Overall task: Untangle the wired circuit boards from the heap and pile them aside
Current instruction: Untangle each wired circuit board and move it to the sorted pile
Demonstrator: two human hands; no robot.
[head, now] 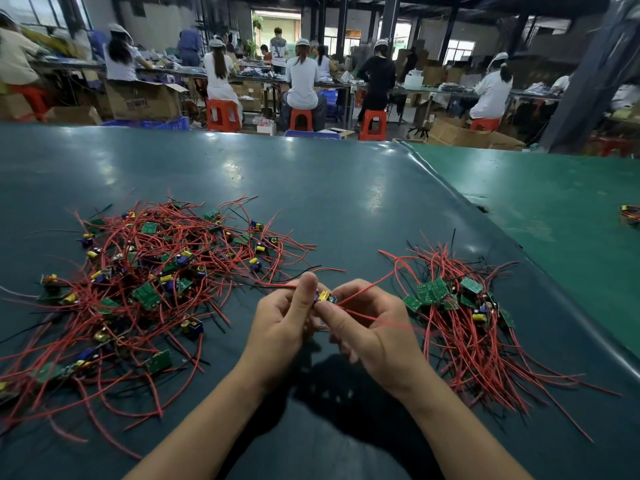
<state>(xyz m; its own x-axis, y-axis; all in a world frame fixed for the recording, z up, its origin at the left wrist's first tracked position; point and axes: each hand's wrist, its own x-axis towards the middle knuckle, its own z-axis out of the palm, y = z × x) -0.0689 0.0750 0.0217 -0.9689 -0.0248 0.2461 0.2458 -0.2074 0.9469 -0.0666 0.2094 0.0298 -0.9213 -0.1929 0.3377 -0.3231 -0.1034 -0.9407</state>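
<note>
A tangled heap (145, 282) of small green circuit boards with red and black wires spreads over the left of the dark green table (311, 188). A tidier pile (460, 306) of boards lies at the right, its wires trailing toward me. Between them, both hands hold one small board (325, 296) with a yellow and a blue part. My left hand (284, 327) pinches it with the thumb up. My right hand (363, 327) grips it from the right. Its red wires run left toward the heap and right toward the pile.
The table's right edge meets a lighter green table (554, 209) bearing a small bundle (630, 216) at the far right. Beyond the far edge, several seated workers on orange stools (223, 114) face other benches, amid cardboard boxes (142, 98).
</note>
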